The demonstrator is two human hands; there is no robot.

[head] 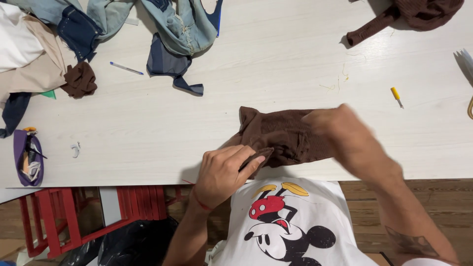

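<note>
A brown ribbed fabric piece (276, 133) lies at the near edge of the pale wooden table (266, 64). My left hand (224, 170) pinches its lower left corner between thumb and fingers. My right hand (340, 130) is blurred and rests flat on the right part of the same cloth, fingers pressed down onto it. A red string circles my left wrist.
Denim scraps (182, 29) and a blue pen (126, 68) lie at the back left, beside beige and white cloth (29, 59) and a small brown scrap (80, 80). More brown fabric (419, 15) is at the back right. A yellow seam ripper (396, 96) lies right. A purple pouch (28, 157) sits at the left edge; a red stool (88, 216) stands below.
</note>
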